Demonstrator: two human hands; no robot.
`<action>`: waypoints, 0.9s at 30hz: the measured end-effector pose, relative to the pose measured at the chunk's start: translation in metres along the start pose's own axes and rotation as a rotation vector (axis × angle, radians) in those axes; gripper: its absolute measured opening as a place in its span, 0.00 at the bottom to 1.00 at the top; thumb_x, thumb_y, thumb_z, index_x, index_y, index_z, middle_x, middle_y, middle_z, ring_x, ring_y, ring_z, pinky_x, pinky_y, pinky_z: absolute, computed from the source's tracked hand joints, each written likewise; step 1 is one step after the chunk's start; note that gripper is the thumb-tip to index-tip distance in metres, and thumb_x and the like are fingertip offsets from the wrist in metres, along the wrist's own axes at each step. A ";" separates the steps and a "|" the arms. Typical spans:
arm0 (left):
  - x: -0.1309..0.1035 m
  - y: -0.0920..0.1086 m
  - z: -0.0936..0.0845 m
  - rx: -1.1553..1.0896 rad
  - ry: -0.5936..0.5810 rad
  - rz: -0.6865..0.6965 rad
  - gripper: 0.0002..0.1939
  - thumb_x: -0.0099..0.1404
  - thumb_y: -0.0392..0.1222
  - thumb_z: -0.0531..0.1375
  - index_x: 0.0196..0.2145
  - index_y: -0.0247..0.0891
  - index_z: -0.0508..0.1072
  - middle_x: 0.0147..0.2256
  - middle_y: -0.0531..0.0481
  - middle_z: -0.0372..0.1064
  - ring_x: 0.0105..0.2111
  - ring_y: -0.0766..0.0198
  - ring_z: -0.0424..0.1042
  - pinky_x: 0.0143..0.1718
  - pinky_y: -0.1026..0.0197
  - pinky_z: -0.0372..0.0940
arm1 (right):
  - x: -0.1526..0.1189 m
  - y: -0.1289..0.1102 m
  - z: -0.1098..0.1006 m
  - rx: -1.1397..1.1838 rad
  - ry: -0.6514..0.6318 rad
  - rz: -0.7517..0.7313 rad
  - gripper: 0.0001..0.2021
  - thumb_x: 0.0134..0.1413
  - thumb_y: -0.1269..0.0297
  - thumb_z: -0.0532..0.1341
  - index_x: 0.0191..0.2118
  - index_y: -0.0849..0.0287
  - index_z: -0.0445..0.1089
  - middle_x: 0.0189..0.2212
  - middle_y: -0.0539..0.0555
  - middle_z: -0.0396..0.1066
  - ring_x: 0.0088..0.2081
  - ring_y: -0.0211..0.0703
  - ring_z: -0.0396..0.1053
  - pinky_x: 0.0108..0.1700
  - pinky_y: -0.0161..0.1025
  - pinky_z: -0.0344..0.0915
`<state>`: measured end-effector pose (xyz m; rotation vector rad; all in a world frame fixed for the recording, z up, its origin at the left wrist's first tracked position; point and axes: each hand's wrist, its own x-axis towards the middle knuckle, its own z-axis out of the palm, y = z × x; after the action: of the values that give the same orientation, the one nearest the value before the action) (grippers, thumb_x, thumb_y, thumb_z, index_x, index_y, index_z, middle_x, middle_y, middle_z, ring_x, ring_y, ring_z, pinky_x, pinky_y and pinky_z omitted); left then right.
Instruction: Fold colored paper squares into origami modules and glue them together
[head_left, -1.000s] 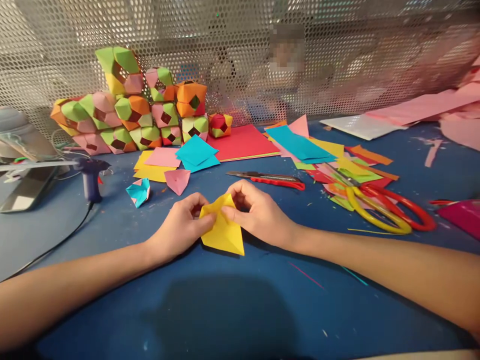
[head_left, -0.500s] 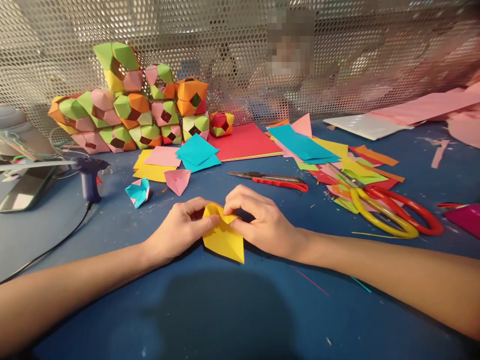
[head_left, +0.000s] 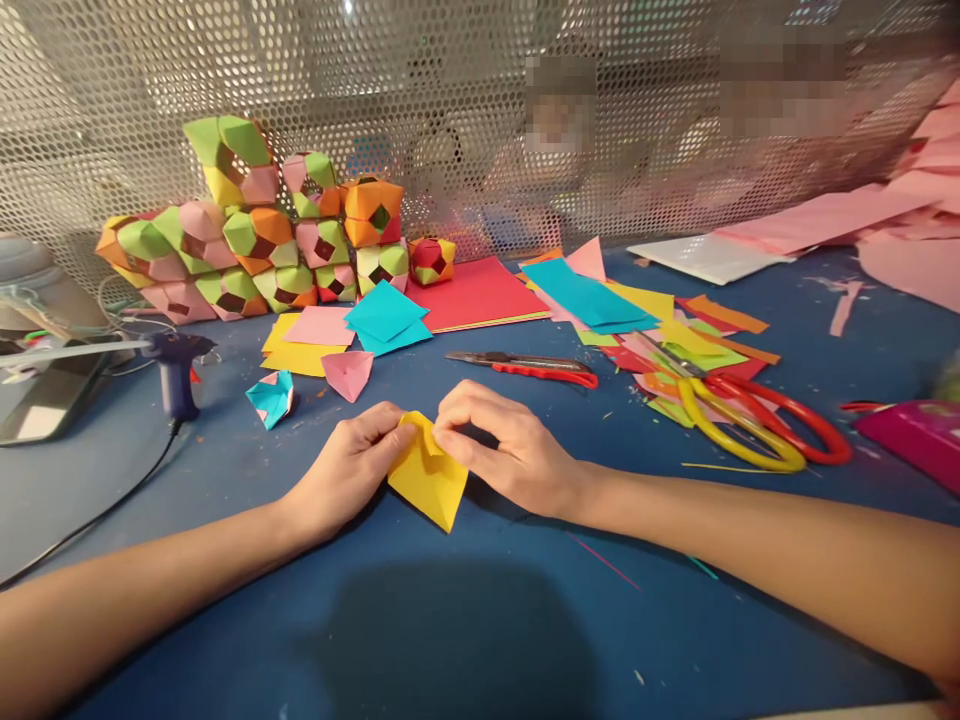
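A yellow sheet of folding paper [head_left: 429, 487] is held between both hands, just above the blue table. My left hand [head_left: 352, 462] pinches its left edge, thumb on top. My right hand [head_left: 511, 445] grips the upper right part with thumb and index finger, where a small flap is bent over. Its lower corner points toward me. Beyond my hands lie a pink folded paper piece [head_left: 348, 374] and a blue-and-pink folded piece [head_left: 271, 398]. A red box cutter [head_left: 525, 368] rests just past my right hand.
Stacked paper modules [head_left: 259, 240] stand at the back left. A hot glue gun [head_left: 177, 375] with its cord is on the left. Scissors [head_left: 757, 425] lie on coloured scraps at right, near a magenta case [head_left: 915, 440]. Blue sheets [head_left: 388, 318] and red sheets [head_left: 480, 292] lie behind. A perforated metal screen [head_left: 465, 60] closes the back.
The yellow paper has turned slightly, and my right fingers have shifted along its top edge as the flap bends over. The whole view has shifted a little.
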<state>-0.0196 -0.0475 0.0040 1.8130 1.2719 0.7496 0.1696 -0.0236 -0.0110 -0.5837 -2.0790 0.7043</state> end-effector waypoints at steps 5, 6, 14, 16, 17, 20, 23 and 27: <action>-0.001 0.003 0.001 0.037 0.009 -0.004 0.15 0.66 0.46 0.48 0.30 0.35 0.68 0.32 0.52 0.63 0.31 0.67 0.61 0.32 0.66 0.57 | 0.003 0.004 0.004 0.050 -0.016 0.247 0.03 0.54 0.66 0.57 0.34 0.58 0.62 0.30 0.49 0.65 0.32 0.35 0.64 0.36 0.34 0.64; -0.002 0.003 0.001 0.035 0.012 -0.008 0.15 0.66 0.46 0.48 0.31 0.35 0.68 0.32 0.52 0.63 0.31 0.67 0.61 0.32 0.66 0.58 | 0.004 0.004 0.005 0.053 -0.026 0.260 0.02 0.54 0.67 0.57 0.33 0.59 0.63 0.30 0.49 0.66 0.32 0.35 0.64 0.36 0.34 0.64; -0.001 0.003 0.001 0.037 -0.003 0.004 0.14 0.66 0.46 0.49 0.32 0.35 0.69 0.32 0.51 0.63 0.32 0.67 0.61 0.33 0.66 0.58 | 0.005 0.005 0.006 0.030 0.001 0.277 0.03 0.54 0.68 0.57 0.31 0.59 0.63 0.27 0.48 0.65 0.29 0.34 0.63 0.33 0.33 0.62; -0.001 0.003 0.001 0.048 -0.016 0.021 0.14 0.66 0.45 0.49 0.32 0.35 0.70 0.33 0.51 0.64 0.32 0.67 0.62 0.33 0.66 0.58 | 0.005 0.006 0.006 0.025 0.002 0.283 0.03 0.54 0.67 0.57 0.31 0.59 0.62 0.26 0.47 0.65 0.29 0.33 0.63 0.32 0.32 0.62; 0.000 0.003 0.001 0.053 -0.022 0.028 0.14 0.66 0.45 0.49 0.32 0.35 0.71 0.33 0.51 0.64 0.33 0.67 0.62 0.34 0.66 0.58 | 0.005 0.007 0.006 0.024 0.002 0.285 0.04 0.54 0.67 0.57 0.31 0.59 0.62 0.26 0.47 0.65 0.29 0.33 0.63 0.32 0.32 0.61; 0.000 0.003 0.001 0.060 -0.032 0.041 0.14 0.66 0.44 0.49 0.33 0.36 0.71 0.34 0.50 0.65 0.33 0.67 0.63 0.34 0.66 0.59 | 0.004 0.008 0.007 0.025 -0.004 0.287 0.04 0.54 0.67 0.57 0.30 0.58 0.61 0.26 0.47 0.64 0.28 0.33 0.62 0.31 0.31 0.61; 0.000 0.004 0.001 0.053 -0.019 0.031 0.14 0.66 0.44 0.49 0.34 0.36 0.72 0.34 0.50 0.65 0.33 0.66 0.64 0.34 0.66 0.59 | 0.004 0.009 0.007 0.031 -0.010 0.284 0.04 0.54 0.67 0.57 0.30 0.58 0.61 0.26 0.47 0.64 0.28 0.33 0.62 0.30 0.31 0.60; 0.000 0.004 0.002 0.051 0.007 -0.004 0.15 0.66 0.45 0.50 0.34 0.36 0.73 0.32 0.50 0.67 0.32 0.66 0.64 0.32 0.66 0.59 | 0.005 0.008 0.006 0.034 -0.019 0.285 0.04 0.53 0.68 0.58 0.30 0.58 0.61 0.26 0.47 0.64 0.28 0.33 0.62 0.29 0.31 0.60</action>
<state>-0.0162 -0.0485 0.0065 1.8497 1.3096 0.7283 0.1634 -0.0166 -0.0163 -0.8674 -2.0171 0.9081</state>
